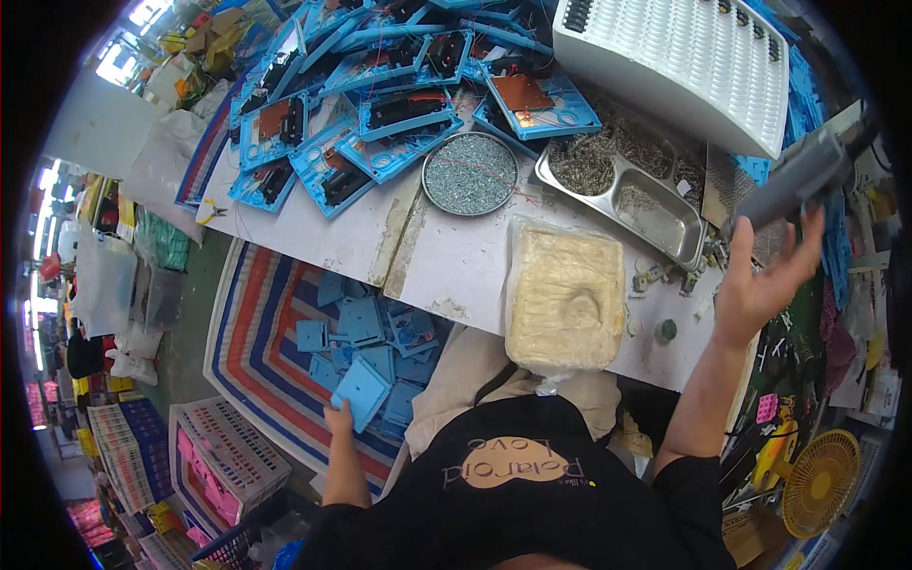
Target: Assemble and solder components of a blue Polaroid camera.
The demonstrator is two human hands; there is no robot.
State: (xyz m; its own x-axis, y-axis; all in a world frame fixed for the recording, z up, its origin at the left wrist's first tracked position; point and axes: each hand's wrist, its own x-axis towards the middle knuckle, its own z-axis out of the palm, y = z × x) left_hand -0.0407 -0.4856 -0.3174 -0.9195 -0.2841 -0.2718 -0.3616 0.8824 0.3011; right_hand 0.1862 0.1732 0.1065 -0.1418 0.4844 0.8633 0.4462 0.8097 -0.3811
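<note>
Low on the left, my left hand [339, 418] grips a flat light-blue plastic case [362, 391] by its near edge. It is above a striped woven sack [285, 370] holding several similar blue plastic pieces [363, 321]. My right hand [760, 290] is raised at the table's right side, palm up with fingers spread. Just beyond its fingertips hangs a grey power screwdriver [798, 178]; whether a fingertip touches it I cannot tell.
Blue cases with black parts and wires [408, 112] are piled on the white table [456, 256]. Nearby are a round dish of screws [469, 174], a steel compartment tray [655, 211], a white ridged rack [670, 71] and a plastic-wrapped yellowish block [564, 294]. A yellow fan [823, 483] stands at lower right.
</note>
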